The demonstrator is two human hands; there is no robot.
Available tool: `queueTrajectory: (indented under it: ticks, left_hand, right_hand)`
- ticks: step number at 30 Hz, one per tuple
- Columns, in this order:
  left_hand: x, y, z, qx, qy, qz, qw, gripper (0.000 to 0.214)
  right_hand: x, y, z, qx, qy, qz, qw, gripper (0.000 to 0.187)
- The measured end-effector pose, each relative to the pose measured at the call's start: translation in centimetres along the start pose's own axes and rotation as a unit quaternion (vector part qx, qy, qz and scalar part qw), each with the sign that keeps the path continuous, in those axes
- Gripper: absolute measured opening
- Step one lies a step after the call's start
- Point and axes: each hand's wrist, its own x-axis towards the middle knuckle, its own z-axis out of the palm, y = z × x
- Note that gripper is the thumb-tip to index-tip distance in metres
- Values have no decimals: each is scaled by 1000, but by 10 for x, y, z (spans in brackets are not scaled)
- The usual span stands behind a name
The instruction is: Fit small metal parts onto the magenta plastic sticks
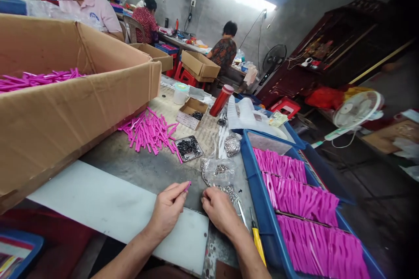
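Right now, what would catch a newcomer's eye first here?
Bright pink plastic pieces: rows in the blue crate at right, a loose heap mid-table, more in the big cardboard box at left. The left hand pinches one pink piece; the right hand touches small metal parts.

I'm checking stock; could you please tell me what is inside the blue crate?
Three rows of pink pieces lie in the blue crate; whatever is beneath them is covered.

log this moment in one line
left hand: pinches pink piece | right hand: at metal parts | blue tray: right of hands
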Motion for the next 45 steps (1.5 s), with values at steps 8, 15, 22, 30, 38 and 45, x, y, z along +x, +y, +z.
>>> queueTrajectory:
  ticks: [8, 15, 22, 30, 38, 45]
  left_hand:
    - [-1, -2, 0, -2, 3, -2, 1000, 28]
    - [-2, -3, 0, -15, 0, -1, 1000, 27]
    - [-2, -4, 1, -13, 0, 5, 1000, 27]
    - [1, -4, 1, -10, 3, 12, 1000, 27]
    - [-1, -2, 1, -11, 7, 19, 1000, 26]
    - [-4, 3, 2, -4, 0, 42, 999, 27]
  right_hand:
    - [3, 8, -1, -53, -38, 2, 998, 18]
    - [2, 9, -4, -47, -26, -2, 999, 18]
    - [1, 9, 4, -35, -31, -23, 999, 19]
    - [4, 9, 12, -78, -26, -9, 997, 19]
    - [3, 4, 15, -85, -2, 21, 996, 18]
    - [-1, -3, 15, 209, 95, 27, 973, 12]
